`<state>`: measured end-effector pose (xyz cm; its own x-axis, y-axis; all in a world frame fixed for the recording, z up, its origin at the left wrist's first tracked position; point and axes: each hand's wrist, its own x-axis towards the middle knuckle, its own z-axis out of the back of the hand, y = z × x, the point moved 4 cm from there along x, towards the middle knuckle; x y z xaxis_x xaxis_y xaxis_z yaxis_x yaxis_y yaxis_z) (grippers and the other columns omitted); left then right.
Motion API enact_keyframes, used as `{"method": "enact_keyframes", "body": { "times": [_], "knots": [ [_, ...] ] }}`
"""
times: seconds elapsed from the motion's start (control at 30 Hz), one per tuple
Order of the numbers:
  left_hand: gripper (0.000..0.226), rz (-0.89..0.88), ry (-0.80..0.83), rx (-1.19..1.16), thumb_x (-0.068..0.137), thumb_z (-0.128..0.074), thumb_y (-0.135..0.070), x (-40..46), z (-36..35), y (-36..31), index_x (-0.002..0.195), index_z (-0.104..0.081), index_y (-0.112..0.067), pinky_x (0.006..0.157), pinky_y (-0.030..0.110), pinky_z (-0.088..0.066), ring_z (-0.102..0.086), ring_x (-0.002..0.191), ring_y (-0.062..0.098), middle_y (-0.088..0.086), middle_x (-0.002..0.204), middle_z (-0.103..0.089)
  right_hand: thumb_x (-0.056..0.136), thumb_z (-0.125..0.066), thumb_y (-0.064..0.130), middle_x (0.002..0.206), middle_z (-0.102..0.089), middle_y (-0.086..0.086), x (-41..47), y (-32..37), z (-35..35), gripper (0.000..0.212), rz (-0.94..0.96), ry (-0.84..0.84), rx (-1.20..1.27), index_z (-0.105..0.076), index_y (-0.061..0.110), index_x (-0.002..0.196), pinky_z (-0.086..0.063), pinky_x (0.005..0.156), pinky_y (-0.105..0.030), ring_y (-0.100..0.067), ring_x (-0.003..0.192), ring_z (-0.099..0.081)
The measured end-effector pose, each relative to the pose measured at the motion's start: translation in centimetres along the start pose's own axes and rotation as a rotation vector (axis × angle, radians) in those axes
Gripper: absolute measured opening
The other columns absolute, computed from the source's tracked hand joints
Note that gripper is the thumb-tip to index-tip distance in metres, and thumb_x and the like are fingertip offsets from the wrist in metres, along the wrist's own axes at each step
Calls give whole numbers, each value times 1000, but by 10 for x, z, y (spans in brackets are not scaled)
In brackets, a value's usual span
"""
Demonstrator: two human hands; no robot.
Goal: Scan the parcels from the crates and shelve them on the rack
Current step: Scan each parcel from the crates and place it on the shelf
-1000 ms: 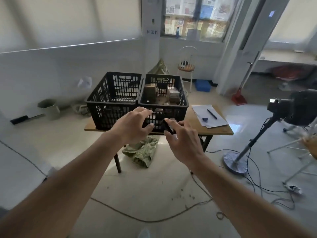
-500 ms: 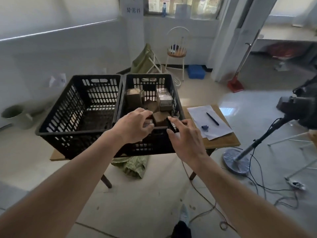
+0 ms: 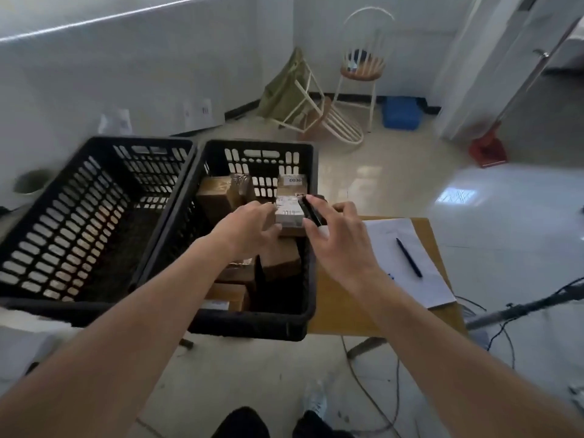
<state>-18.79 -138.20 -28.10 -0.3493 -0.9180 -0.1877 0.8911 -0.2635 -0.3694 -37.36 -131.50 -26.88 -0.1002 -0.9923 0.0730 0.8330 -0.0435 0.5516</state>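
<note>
White walls; glossy pale floor [image 3: 395, 172]; upright chair [image 3: 363, 64], toppled chair [image 3: 319, 118], blue box [image 3: 400, 112].

Both my bare forearms stretch forward, almost side by side. My left hand [image 3: 249, 227] is palm down, fingers loosely curled with the tips hidden from me. My right hand [image 3: 341, 238] pinches a slim black device between thumb and forefinger.

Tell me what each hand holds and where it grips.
The right hand pinches a slim black scanner along its sides. The left hand reaches to the white-labelled parcel; a grip cannot be told.
</note>
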Motion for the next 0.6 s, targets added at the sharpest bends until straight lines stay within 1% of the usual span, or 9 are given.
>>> {"method": "enact_keyframes", "body": {
  "times": [0.1,0.3,0.47,0.53,0.6],
  "knots": [
    [56,28,22,-3,105,-57,-42,32,-5,-2,156,-45,-22,109,43,-48,-56,130,24,5,144,-57,107,-52,52,130,-50,-7,27,-12,2,51,8,21,6,-43,45,157,-55,99,-50,-34,112,-60],
    [58,76,63,-40,104,-58,-39,90,-20,7,157,-43,-21,109,43,-49,-55,133,25,5,147,-57,107,-53,51,130,-51,-7,72,-30,-2,51,3,40,2,-46,43,157,-57,97,-48,-33,111,-62],
    [50,110,127,-115,101,-63,-37,130,-47,26,147,-50,-21,100,40,-54,-59,119,20,2,134,-62,107,-52,52,130,-50,-6,102,-39,-12,50,-28,25,24,-45,45,156,-57,97,-50,-33,111,-60],
    [53,152,151,-150,99,-65,-39,143,-62,37,146,-50,-19,97,40,-56,-60,115,19,3,130,-62,107,-52,52,130,-50,-5,111,-42,-18,50,-46,23,22,-46,45,156,-56,97,-50,-33,110,-60],
    [57,211,174,-184,99,-67,-41,154,-78,48,145,-48,-14,91,36,-57,-62,114,21,5,130,-63,107,-52,52,129,-50,-5,117,-44,-24,50,-47,25,19,-46,45,156,-56,97,-49,-32,109,-60]
  ]
}}
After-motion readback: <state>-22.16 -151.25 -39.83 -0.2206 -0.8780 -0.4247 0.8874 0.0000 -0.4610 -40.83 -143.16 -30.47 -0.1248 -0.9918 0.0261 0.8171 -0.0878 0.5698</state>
